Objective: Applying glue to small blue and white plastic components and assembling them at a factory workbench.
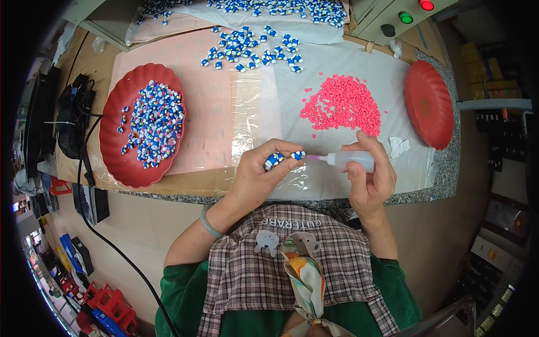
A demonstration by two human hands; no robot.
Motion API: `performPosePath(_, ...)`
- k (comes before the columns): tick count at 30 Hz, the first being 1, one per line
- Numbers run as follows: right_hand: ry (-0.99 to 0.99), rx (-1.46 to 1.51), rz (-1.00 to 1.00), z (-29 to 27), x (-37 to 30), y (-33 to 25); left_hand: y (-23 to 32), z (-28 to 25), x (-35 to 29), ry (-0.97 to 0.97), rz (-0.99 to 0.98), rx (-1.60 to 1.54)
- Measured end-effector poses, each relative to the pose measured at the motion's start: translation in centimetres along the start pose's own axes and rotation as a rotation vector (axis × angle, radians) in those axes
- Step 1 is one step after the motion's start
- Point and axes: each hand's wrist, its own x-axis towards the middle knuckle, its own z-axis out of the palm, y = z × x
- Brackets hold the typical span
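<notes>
My left hand [259, 167] is closed round several small blue-and-white pieces. One blue-and-white piece [298, 155] is pinched between thumb and forefinger, and others show in the palm. My right hand [370, 175] grips a translucent squeeze bottle [353, 160] lying level, its thin pinkish nozzle pointing left, close to the pinched piece; whether it touches I cannot tell. Beyond my hands lies a spread of small pink pieces [345, 104] on white sheeting. Farther back, a loose group of blue-and-white pieces [238, 46] lies on the table.
On the left stands a red scalloped tray [112, 151] heaped with blue-and-white pieces. Another red tray [429, 106] sits at the right edge, near a crumpled white scrap [399, 147]. A box-like unit with coloured buttons [405, 18] stands at the back. A black cable [106, 236] hangs at left.
</notes>
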Motion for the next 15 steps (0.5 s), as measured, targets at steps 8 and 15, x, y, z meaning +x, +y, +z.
performPosePath(8,0.005,-0.063,-0.041,0.27,0.27,-0.40,-0.06,-0.06,0.07,-0.017,0.009,-0.003)
performPosePath(15,-0.011,-0.004,0.046,0.22,0.00,-0.23,-0.25,-0.03,0.07,0.005,0.012,-0.040)
